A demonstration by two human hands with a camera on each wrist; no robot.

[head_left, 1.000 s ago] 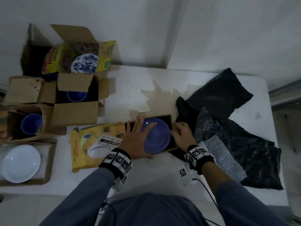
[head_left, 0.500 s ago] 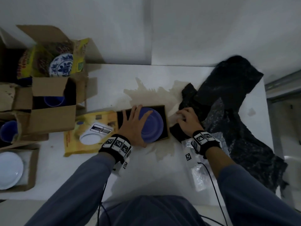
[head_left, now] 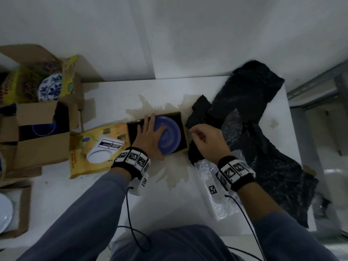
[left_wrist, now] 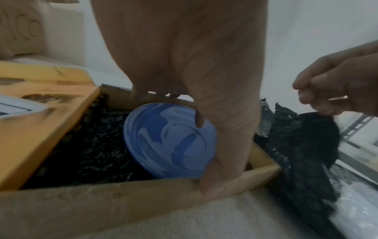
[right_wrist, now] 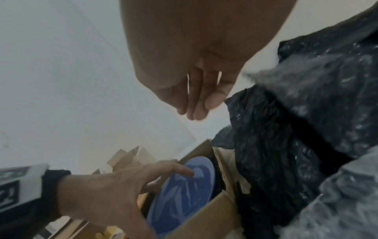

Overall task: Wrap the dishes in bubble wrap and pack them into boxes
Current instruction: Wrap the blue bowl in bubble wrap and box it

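A blue plate lies in a shallow yellow cardboard box lined with black bubble wrap. My left hand rests flat on the plate's left half with fingers spread, and its thumb runs along the near rim down to the box wall. Just right of the box, my right hand pinches the near corner of a loose sheet of black bubble wrap and holds it lifted off the table.
Open cardboard boxes stand at the left, holding blue bowls, a blue-and-white patterned plate and a white plate. A clear bubble wrap piece lies under my right wrist. A brown stain surrounds the box. The table's right edge is close.
My right hand left the box's right edge, took hold of the black bubble wrap and raised its corner. My left hand stayed on the blue plate.
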